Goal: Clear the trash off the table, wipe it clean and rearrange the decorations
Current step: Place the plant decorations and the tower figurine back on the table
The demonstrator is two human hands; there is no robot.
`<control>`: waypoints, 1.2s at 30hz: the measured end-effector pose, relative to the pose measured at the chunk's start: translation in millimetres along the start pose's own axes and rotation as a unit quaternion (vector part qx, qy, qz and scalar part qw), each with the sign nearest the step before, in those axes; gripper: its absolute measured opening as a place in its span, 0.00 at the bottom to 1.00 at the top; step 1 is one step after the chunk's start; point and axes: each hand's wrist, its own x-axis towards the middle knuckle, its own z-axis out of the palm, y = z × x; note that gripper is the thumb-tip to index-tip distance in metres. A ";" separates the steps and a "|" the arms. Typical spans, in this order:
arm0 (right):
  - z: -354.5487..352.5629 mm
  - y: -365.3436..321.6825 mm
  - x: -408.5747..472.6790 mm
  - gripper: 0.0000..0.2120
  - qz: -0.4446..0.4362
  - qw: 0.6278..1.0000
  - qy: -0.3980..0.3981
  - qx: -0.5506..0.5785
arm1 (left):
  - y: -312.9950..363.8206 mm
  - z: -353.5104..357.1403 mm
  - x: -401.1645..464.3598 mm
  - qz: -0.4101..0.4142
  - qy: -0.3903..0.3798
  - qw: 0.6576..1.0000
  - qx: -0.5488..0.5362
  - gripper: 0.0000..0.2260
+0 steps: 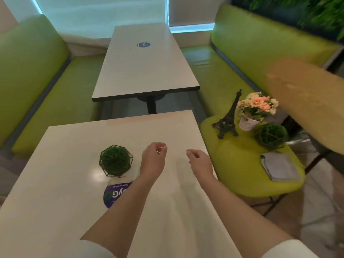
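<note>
Left hand [153,159] and right hand [200,162] hovered over the surface [65,183], fingers loosely curled, holding nothing | green ball plant [115,161] just left of them | chair [232,164] carried folded cloth [280,166], tower figurine [228,118], flower pot [256,110]

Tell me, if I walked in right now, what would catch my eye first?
Probably the two bare hands, left hand and right hand, hovering empty over the pale table, beside a green ball plant in a wire frame. To the right, a lime-green chair holds a small Eiffel Tower model, a pot of pink flowers, another green ball plant and a folded grey cloth.
</note>
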 end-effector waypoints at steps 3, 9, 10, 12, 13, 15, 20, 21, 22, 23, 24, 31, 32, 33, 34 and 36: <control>-65.0 5.9 14.2 0.09 0.011 0.999 0.037 -0.004 | 37.0 55.0 -9.4 0.007 -0.054 0.999 -0.007 0.10; -194.2 14.4 47.7 0.07 0.018 0.994 0.101 -0.045 | 112.2 161.4 -28.6 0.033 -0.161 0.986 -0.003 0.13; -209.3 15.6 53.7 0.07 0.021 0.993 0.103 -0.052 | 121.7 175.4 -29.1 0.034 -0.171 0.985 0.000 0.14; -241.4 19.2 69.1 0.07 0.029 0.992 0.110 -0.058 | 143.4 207.1 -30.6 0.039 -0.187 0.982 0.002 0.15; -257.1 22.1 78.5 0.07 0.035 0.991 0.116 -0.058 | 152.8 223.9 -30.9 0.039 -0.195 0.980 0.004 0.15; -281.1 26.5 93.7 0.07 0.046 0.990 0.123 -0.055 | 164.5 252.2 -28.7 0.034 -0.208 0.977 0.010 0.15; -327.3 40.5 130.9 0.10 0.071 0.989 0.119 -0.051 | 187.3 313.7 -15.8 -0.002 -0.225 0.974 0.027 0.16; -333.7 43.1 136.9 0.11 0.076 0.988 0.121 -0.058 | 190.9 323.0 -13.3 -0.006 -0.226 0.974 0.031 0.16; -340.5 45.9 145.0 0.12 0.080 0.987 0.124 -0.066 | 194.4 334.3 -9.9 -0.011 -0.226 0.973 0.034 0.17; -345.0 47.4 150.2 0.13 0.086 0.986 0.126 -0.068 | 196.7 341.9 -7.4 -0.014 -0.227 0.973 0.036 0.18; -351.7 50.5 159.0 0.14 0.092 0.985 0.127 -0.069 | 199.9 353.4 -3.8 -0.017 -0.226 0.973 0.038 0.19; -367.1 64.1 202.4 0.20 0.104 0.985 0.121 -0.070 | 211.0 398.3 15.8 -0.096 -0.204 0.974 0.007 0.31; -366.4 66.1 207.0 0.21 0.101 0.985 0.121 -0.066 | 210.3 403.6 18.8 -0.106 -0.203 0.973 -0.006 0.33; -365.1 67.7 210.3 0.22 0.097 0.986 0.120 -0.060 | 209.9 407.0 20.4 -0.115 -0.203 0.972 -0.019 0.35; -364.0 68.9 212.9 0.22 0.092 0.987 0.118 -0.055 | 209.0 410.7 22.3 -0.122 -0.201 0.971 -0.030 0.36; -361.9 70.4 215.9 0.23 0.076 0.990 0.107 -0.052 | 207.2 415.3 24.9 -0.129 -0.202 0.970 -0.042 0.36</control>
